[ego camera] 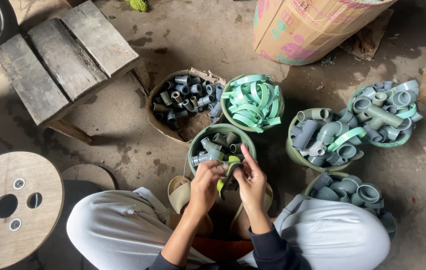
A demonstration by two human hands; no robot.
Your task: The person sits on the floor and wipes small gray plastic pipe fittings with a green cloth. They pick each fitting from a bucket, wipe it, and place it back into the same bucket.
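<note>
**Fitting a strap over the green bowl**

A yellow-green strap [227, 172] with a dark part, held above the green bowl [195, 145] of grey pipe fittings [212, 150]. Left hand [205, 182] and right hand [250, 180] both pinch it, fingers closed. A steady, close two-handed grip probably serves best.

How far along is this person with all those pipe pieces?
Done, it seems: pieces lie grouped by kind, with mint-green rings in one bowl and grey elbows in another. In hand: the left hand and right hand grip a yellow-green piece. Left: the green bowl and woven basket hold loose grey fittings.
</note>
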